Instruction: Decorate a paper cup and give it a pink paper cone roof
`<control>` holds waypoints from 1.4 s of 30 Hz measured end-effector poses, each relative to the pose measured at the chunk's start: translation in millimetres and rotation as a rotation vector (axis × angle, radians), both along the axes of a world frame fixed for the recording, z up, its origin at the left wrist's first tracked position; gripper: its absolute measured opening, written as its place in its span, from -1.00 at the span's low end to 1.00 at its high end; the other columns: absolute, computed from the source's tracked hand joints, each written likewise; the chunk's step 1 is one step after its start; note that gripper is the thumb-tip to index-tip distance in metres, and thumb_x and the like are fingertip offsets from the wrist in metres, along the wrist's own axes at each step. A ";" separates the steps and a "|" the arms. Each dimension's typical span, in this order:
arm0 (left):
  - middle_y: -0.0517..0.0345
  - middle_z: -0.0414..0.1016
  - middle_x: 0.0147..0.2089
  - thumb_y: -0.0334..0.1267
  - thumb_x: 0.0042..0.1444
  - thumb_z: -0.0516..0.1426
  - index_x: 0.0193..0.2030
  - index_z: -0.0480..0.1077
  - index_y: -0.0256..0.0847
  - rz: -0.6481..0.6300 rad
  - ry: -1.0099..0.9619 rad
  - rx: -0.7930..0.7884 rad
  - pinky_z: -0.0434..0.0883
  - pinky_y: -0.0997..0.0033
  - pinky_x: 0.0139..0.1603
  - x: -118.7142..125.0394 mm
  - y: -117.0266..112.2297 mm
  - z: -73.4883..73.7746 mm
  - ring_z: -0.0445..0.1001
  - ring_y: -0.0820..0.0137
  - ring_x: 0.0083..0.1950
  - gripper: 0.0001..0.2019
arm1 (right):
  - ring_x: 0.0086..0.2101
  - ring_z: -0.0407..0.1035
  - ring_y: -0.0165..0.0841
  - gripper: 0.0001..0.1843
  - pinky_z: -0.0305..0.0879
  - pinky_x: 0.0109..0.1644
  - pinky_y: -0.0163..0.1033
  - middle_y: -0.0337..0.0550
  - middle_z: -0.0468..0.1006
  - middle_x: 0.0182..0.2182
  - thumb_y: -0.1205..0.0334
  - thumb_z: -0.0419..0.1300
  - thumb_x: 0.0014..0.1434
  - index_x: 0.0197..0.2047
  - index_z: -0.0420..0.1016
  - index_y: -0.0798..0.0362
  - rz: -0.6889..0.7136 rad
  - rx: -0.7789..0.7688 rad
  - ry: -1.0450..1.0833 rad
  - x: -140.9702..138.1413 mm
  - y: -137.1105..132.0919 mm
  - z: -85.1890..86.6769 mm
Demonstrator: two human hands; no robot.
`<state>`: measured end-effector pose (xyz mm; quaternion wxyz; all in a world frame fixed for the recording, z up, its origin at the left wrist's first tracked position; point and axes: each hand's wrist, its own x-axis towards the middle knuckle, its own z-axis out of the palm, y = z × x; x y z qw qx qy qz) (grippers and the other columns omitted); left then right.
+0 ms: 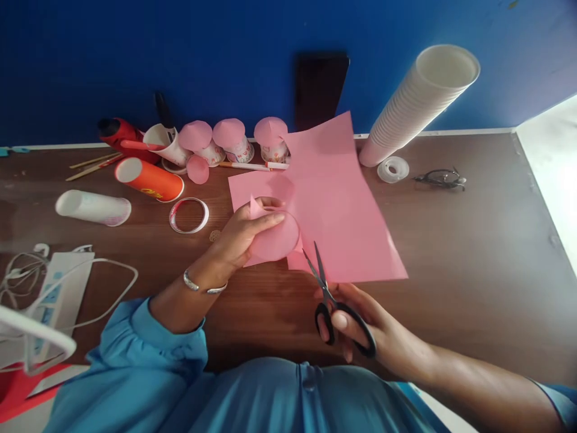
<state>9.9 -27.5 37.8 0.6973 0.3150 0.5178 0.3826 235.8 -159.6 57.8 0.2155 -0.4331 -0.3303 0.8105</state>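
My left hand (247,231) pinches a round piece of pink paper (276,237), thumb on top, with a pointed scrap sticking up beside the thumb. My right hand (369,319) grips black-handled scissors (325,288), fingers through the loops. The blades are parted and point up toward the pink paper, a little to the right of the round piece. Beneath and behind lies a large pink sheet (336,198), its upper corner raised. Another pink sheet (241,186) lies partly under my left hand.
Along the blue wall stand several small cups with pink paper cone tops (229,133). A tall stack of white cups (419,102) leans at the right, near a tape roll (393,169) and glasses (442,178). At left are an orange cup (151,179), a tape ring (189,215) and a power strip (67,288).
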 end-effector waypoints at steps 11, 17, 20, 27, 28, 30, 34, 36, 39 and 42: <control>0.03 0.67 -0.08 -0.27 -0.11 0.47 -0.07 0.53 -0.26 0.127 -0.144 -0.092 0.51 0.24 0.11 -9.3 -38.2 -20.0 0.60 0.19 0.05 -0.55 | -0.54 0.31 -0.52 -0.36 0.32 -0.49 -0.39 -0.27 0.46 -0.40 -0.39 0.24 0.22 -0.07 0.35 0.06 0.122 -0.064 -0.029 -5.5 15.1 5.2; 0.04 0.65 -0.08 -0.21 -0.03 0.45 -0.02 0.50 -0.24 0.033 -0.065 -0.042 0.52 0.35 -0.08 -4.8 -49.0 -17.6 0.59 0.26 -0.07 -0.56 | -0.48 0.31 -0.48 -0.40 0.35 -0.45 -0.38 -0.25 0.47 -0.41 -0.38 0.24 0.23 -0.16 0.36 0.05 0.051 -0.086 -0.095 -8.4 14.6 -7.3; 0.11 0.62 -0.22 -0.23 -0.08 0.48 -0.09 0.51 -0.23 -0.094 0.137 0.000 0.49 0.43 -0.32 -4.6 -52.4 -9.9 0.55 0.33 -0.25 -0.58 | -0.49 0.28 -0.49 -0.42 0.33 -0.44 -0.37 -0.24 0.48 -0.39 -0.35 0.25 0.24 -0.13 0.39 0.05 0.030 -0.090 -0.111 -3.7 10.0 -10.0; 0.06 0.65 -0.36 -0.18 0.03 0.42 -0.13 0.53 -0.30 -0.087 0.150 -0.068 0.53 0.43 -0.41 -7.6 -52.2 -15.0 0.59 0.33 -0.38 -0.67 | -0.53 0.26 -0.51 -0.40 0.25 -0.48 -0.37 -0.26 0.46 -0.41 -0.35 0.27 0.23 -0.10 0.37 0.06 0.047 -0.088 -0.062 -0.8 5.5 -12.5; 0.05 0.66 -0.33 -0.18 0.03 0.42 -0.13 0.54 -0.29 -0.065 0.103 -0.085 0.53 0.44 -0.40 -8.1 -52.2 -16.4 0.60 0.33 -0.36 -0.68 | -0.53 0.26 -0.51 -0.41 0.25 -0.48 -0.37 -0.26 0.46 -0.41 -0.35 0.26 0.23 -0.10 0.37 0.06 0.056 -0.083 -0.052 -2.6 6.2 -12.7; 0.06 0.68 -0.28 -0.18 0.03 0.42 -0.12 0.57 -0.27 -0.030 0.020 -0.114 0.55 0.46 -0.35 -7.9 -52.6 -17.0 0.62 0.35 -0.32 -0.69 | -0.52 0.27 -0.51 -0.41 0.27 -0.48 -0.38 -0.27 0.45 -0.40 -0.35 0.25 0.25 -0.09 0.35 0.05 0.062 -0.074 -0.036 -7.1 8.7 -12.9; 0.09 0.65 -0.32 -0.19 0.02 0.42 -0.21 0.58 -0.28 -0.006 -0.055 -0.118 0.55 0.46 -0.32 -4.1 -55.3 -10.6 0.58 0.39 -0.34 -0.74 | -0.50 0.28 -0.50 -0.40 0.32 -0.46 -0.38 -0.28 0.44 -0.39 -0.37 0.25 0.23 -0.11 0.33 0.03 0.081 -0.028 0.002 -17.8 17.8 -13.3; 0.08 0.62 -0.36 -0.18 0.04 0.41 -0.26 0.57 -0.30 -0.023 -0.066 -0.109 0.56 0.43 -0.29 -2.2 -56.5 -7.2 0.57 0.38 -0.35 -0.76 | -0.50 0.29 -0.50 -0.39 0.34 -0.47 -0.38 -0.27 0.45 -0.39 -0.39 0.24 0.22 -0.16 0.33 0.03 0.086 -0.005 -0.007 -22.0 22.7 -12.9; 0.11 0.59 -0.40 -0.18 0.03 0.41 -0.27 0.54 -0.32 -0.026 -0.061 -0.115 0.57 0.41 -0.30 -1.7 -56.8 -5.5 0.56 0.38 -0.36 -0.74 | -0.51 0.30 -0.49 -0.38 0.33 -0.50 -0.38 -0.26 0.46 -0.40 -0.42 0.21 0.22 -0.20 0.32 0.03 0.089 -0.012 -0.033 -24.2 27.6 -9.3; 0.14 0.57 -0.43 -0.18 -0.02 0.44 -0.23 0.53 -0.33 -0.011 -0.050 -0.130 0.56 0.43 -0.35 -2.6 -56.2 -6.8 0.55 0.40 -0.41 -0.69 | -0.52 0.30 -0.50 -0.39 0.33 -0.51 -0.40 -0.26 0.46 -0.40 -0.40 0.21 0.24 -0.19 0.33 0.04 0.092 -0.040 -0.047 -20.9 30.5 -1.8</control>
